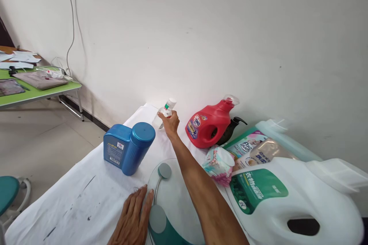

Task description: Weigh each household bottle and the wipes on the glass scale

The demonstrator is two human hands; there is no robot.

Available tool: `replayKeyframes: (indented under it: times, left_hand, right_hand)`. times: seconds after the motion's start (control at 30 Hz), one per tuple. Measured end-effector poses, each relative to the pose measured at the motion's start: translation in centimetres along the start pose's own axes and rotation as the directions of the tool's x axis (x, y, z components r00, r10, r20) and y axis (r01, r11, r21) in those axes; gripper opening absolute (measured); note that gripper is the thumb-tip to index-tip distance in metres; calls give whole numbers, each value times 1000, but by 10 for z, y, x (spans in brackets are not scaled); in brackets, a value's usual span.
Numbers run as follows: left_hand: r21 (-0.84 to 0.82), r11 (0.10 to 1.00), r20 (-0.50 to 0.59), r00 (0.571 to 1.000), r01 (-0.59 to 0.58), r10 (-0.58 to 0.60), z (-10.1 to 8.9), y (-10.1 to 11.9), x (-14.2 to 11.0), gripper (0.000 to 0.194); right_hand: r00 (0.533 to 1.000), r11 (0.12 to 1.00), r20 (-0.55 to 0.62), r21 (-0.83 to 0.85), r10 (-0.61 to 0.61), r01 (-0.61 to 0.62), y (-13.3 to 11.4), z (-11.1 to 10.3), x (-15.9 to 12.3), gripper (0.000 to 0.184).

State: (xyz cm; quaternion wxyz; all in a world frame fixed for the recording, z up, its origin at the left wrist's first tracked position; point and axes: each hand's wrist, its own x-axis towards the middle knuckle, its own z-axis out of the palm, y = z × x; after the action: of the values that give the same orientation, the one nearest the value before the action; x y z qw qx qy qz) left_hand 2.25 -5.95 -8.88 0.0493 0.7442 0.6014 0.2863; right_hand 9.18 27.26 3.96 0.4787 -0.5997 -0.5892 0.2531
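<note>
At the far end of the white-covered table, my right hand [171,123] is closed around a clear bottle [158,121] with a white cap and a green mark at its neck. The bottle leans slightly to the right; whether its base touches the cloth I cannot tell. My left hand [133,216] lies flat, fingers stretched out, beside the left edge of what looks like a glass bathroom scale [181,187] with grey round pads and a teal end. My right forearm crosses above this scale. A blue jug [126,149] with a round lid stands beyond my left hand.
Right of my arm are a red detergent bottle [211,124], a dark pump bottle [231,130], a crumpled colourful pack [218,162] and a large white jug [281,199]. A wall rises behind. A green table [51,92] and teal stool [8,193] stand left.
</note>
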Motion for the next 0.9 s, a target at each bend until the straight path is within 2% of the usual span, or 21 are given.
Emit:
replayKeyframes:
  times: [0.1, 0.2, 0.23, 0.3, 0.37, 0.47, 0.53, 0.63, 0.8, 0.9]
  left_hand:
    - [-52, 998, 39, 998, -47, 49, -13, 0, 0, 101]
    - [-147, 984, 65, 991, -103, 113, -24, -1, 0, 133]
    - [-168, 980, 67, 991, -106, 119, -27, -1, 0, 139]
    - [-182, 979, 65, 993, -87, 100, -29, 0, 1, 141]
    - [-182, 980, 69, 994, -76, 90, -31, 1, 2, 138]
    - [-186, 978, 66, 992, -96, 110, -33, 0, 4, 135]
    - [-184, 976, 62, 990, -113, 126, -35, -1, 5, 134]
    - [-157, 980, 76, 988, -124, 138, -38, -2, 8, 133]
    - [-112, 983, 107, 981, -147, 159, -42, -3, 12, 132]
    - [-103, 984, 115, 981, -148, 159, -44, -3, 13, 133]
  right_hand:
    - [999, 1000, -47, 1, -3, 3, 3, -31, -17, 47]
    - [995, 999, -88, -17, -46, 44, 6, -83, -47, 51]
    - [994, 997, -86, -20, -71, 70, 5, -102, -60, 52]
    - [994, 995, -43, 3, -101, 101, 3, -142, -90, 52]
    - [997, 997, 6, 24, -77, 76, -1, -177, -124, 54]
    - [1000, 1000, -1, -9, -18, 18, -2, -213, -170, 54]
    - [1000, 999, -25, -52, -11, 10, 2, -225, -193, 54]
    - [1000, 999, -13, -52, -4, 4, 14, -227, -210, 55]
    - [1000, 1000, -9, 10, -27, 27, 25, -212, -211, 54]
    - [998, 998, 14, 18, -60, 59, 32, -207, -212, 64]
